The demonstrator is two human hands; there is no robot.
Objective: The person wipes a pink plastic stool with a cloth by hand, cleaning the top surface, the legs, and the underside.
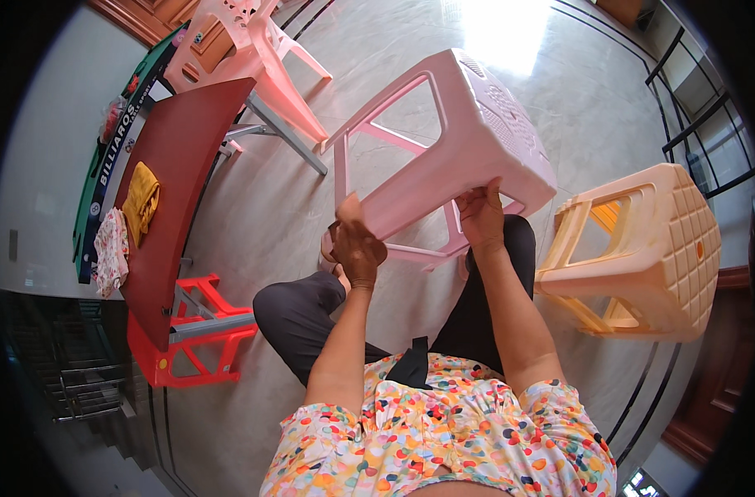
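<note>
A pale pink plastic stool (pixel 408 180) is in front of me, its patterned seat toward the upper right of the view and its legs toward the left. My right hand (pixel 482 217) holds the stool's near edge below the seat, thumb outside and fingers curled at the opening. My left hand (pixel 360 248), slightly blurred, is at the far end of the near leg. Its fingers are partly hidden, so whether they grip the leg is unclear. My knees, in dark trousers (pixel 300 307), are on either side of the stool's near part.
Stacked yellow plastic stools (pixel 638 255) stand at right. A red-brown folding table (pixel 179 161) at left bears a mustard cloth (pixel 141 196) and a patterned cloth (pixel 112 251). Beyond are a toy billiard table (pixel 113 149) and a pink chair (pixel 259 68). A red stool (pixel 216 357) stands below.
</note>
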